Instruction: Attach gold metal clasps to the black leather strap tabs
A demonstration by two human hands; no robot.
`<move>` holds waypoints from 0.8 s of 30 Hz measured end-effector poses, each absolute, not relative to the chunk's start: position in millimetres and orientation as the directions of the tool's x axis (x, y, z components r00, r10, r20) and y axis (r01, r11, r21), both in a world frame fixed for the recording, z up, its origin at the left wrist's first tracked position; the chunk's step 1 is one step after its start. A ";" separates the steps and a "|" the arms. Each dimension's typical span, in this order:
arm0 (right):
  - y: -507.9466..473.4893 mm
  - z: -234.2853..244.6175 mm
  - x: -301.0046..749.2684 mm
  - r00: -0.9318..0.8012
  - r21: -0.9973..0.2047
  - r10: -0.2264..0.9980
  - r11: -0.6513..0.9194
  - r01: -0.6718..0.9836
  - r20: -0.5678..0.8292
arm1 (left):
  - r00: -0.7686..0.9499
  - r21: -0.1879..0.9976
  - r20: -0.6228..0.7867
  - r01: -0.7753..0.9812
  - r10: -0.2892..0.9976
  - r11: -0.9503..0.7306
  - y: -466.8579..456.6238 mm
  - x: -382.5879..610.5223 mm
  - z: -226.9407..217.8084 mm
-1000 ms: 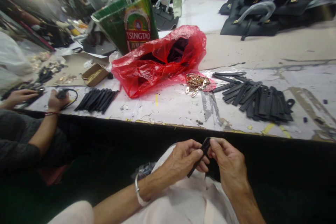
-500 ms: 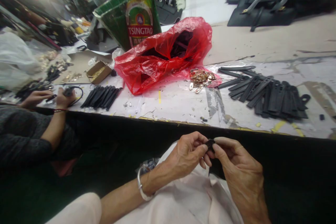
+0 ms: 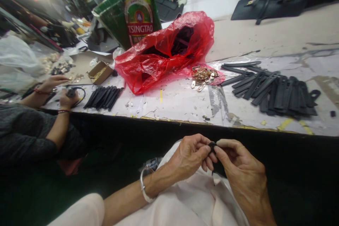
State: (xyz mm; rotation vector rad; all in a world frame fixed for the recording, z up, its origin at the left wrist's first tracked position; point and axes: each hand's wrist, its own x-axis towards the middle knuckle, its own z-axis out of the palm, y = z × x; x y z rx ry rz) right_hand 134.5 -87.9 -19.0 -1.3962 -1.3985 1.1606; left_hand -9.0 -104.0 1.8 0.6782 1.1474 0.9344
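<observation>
Strip [image 3: 212,146] of black material, pinched in the fingertips of both left hand [image 3: 191,156] and right hand [image 3: 242,167], above the lap [image 3: 190,197], desk [image 3: 169,107] beyond, gold pieces [image 3: 203,75] touching red bag [image 3: 166,56], black straps [image 3: 284,93] piled at right

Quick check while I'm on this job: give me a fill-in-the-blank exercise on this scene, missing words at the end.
1. The left hand and right hand both grip a small piece coloured ____.
2. The bangle is worn on the ____ arm.
3. The brand word printed on the green container is ____.
4. The crumpled plastic bag in front of that container is coloured ____.

Missing words: black; left; TSINGTAO; red.
</observation>
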 end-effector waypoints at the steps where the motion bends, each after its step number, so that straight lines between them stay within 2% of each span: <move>1: -88.0 -19.9 134.3 -0.048 -0.972 0.998 -0.029 0.233 -0.041 | 0.121 0.849 -0.444 -0.261 0.888 0.460 -105.0 -8.4 1.2; 6: -90.4 -20.9 134.0 -0.043 -0.976 0.999 -0.012 0.215 -0.021 | 0.091 0.882 -0.408 -0.219 0.908 0.418 -109.2 -5.4 1.0; 18: -92.0 -17.8 136.3 -0.045 -0.983 0.998 0.043 0.179 0.035 | 0.009 0.945 -0.322 0.070 0.947 0.321 -114.4 -4.4 10.9; 24: -91.7 -19.1 133.9 -0.014 -0.982 0.999 -0.034 0.183 -0.037 | 0.028 0.941 -0.317 0.137 0.948 0.310 -113.0 -7.3 12.8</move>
